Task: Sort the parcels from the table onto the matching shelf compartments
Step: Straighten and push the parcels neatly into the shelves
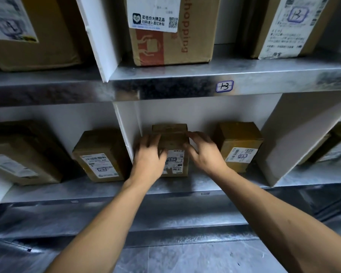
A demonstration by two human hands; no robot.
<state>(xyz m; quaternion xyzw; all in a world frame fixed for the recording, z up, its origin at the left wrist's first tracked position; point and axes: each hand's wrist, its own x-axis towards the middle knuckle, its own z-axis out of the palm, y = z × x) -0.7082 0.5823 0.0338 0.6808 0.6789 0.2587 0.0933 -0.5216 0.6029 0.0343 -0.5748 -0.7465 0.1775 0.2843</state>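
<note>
The small cardboard parcel [173, 142] sits at the centre of the frame on the lower shelf [185, 186], in the middle compartment. It stands just beside the white divider [126, 131] on its left, with its labelled face turned out toward the person.

The 2 hands flank it. The left hand [149, 154] has its fingers curved round the parcel's left front corner. The right hand [203, 152] lies against the upper right edge with fingers spread; blur hides whether it grips or only touches.

A second brown parcel [238, 146] stands apart to the right in the same compartment. Any further push would likely run straight back, away from both hands, which look equally near. I cannot tell the parcel's long axis from this angle.
</note>
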